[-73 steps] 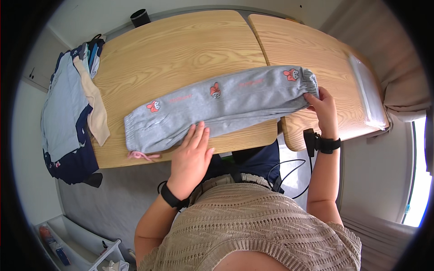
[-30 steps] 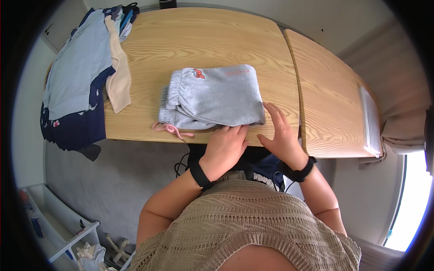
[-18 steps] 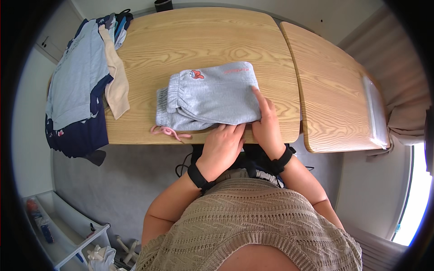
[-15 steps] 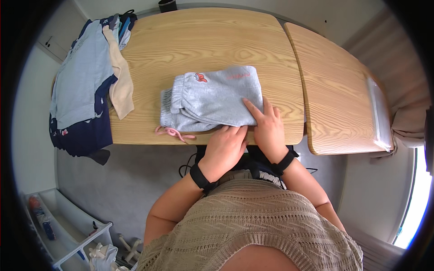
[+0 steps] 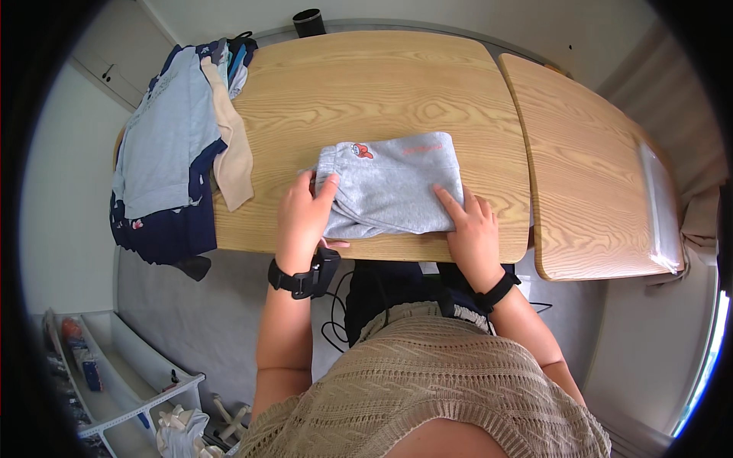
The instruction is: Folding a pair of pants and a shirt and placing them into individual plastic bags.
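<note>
A: What's different?

B: The table [image 5: 366, 84] and the pile [image 5: 164, 153] of clothes, away to the left hand's [image 5: 301, 210] left, are as before. The pants [image 5: 397, 187], laid out long earlier, now lie doubled over on the table between that hand and the right hand [image 5: 473, 229]. The left has moved off the near edge to the waist end; the right stays by the fold, much as half a second ago.

A: Is either holding on?

B: The right is spread, thumb on top, fingers beside the fold. The left has its thumb over the gathered cuff [image 5: 326, 162] and its fingers farther left; I can't tell whether it pinches cloth.

A: And the materials?

B: Grained wood with rounded corners below, limp blue, navy and beige cloth in the pile. The pants are soft flecked-grey knit, roughly rectangular, creased near the left thumb.

A: Anything smaller?

B: Reddish lettering [image 5: 424, 149] beyond the right thumb, a red-and-white motif [image 5: 361, 150] beyond the left one, and a bit of pink cord [image 5: 336, 243] just right of the left wrist.
</note>
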The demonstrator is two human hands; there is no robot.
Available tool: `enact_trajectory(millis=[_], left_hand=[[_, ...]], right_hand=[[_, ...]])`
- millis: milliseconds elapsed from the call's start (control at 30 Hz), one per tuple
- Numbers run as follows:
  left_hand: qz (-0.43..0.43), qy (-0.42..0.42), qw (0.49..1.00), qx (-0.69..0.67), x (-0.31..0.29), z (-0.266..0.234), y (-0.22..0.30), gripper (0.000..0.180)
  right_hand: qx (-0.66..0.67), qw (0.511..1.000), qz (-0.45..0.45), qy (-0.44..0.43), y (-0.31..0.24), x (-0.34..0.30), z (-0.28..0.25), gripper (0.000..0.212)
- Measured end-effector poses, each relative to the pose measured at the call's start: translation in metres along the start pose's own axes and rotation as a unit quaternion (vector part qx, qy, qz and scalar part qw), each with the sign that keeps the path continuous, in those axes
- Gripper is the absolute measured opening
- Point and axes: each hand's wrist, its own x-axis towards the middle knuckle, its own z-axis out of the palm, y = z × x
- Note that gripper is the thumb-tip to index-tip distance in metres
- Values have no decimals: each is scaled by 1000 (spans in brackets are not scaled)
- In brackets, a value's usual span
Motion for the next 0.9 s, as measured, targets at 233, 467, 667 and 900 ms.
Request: enact_trajectory(millis=[233, 467, 667, 900], left_hand=[[-61, -11, 961, -269, -7, -7, -8, 31], [-69, 41, 997, -5, -1, -17, -49, 40], [-55, 29, 998, -5, -4, -10, -51, 49], [-38, -129, 984, -120, -19, 31, -15, 49]], right_hand=[[142, 989, 48, 6, 8, 5, 0, 71], [105, 994, 0, -19, 11, 10, 1, 57], [132, 990, -8, -38, 10, 7, -2, 61], [192, 975, 72, -83, 58, -3, -53, 57]])
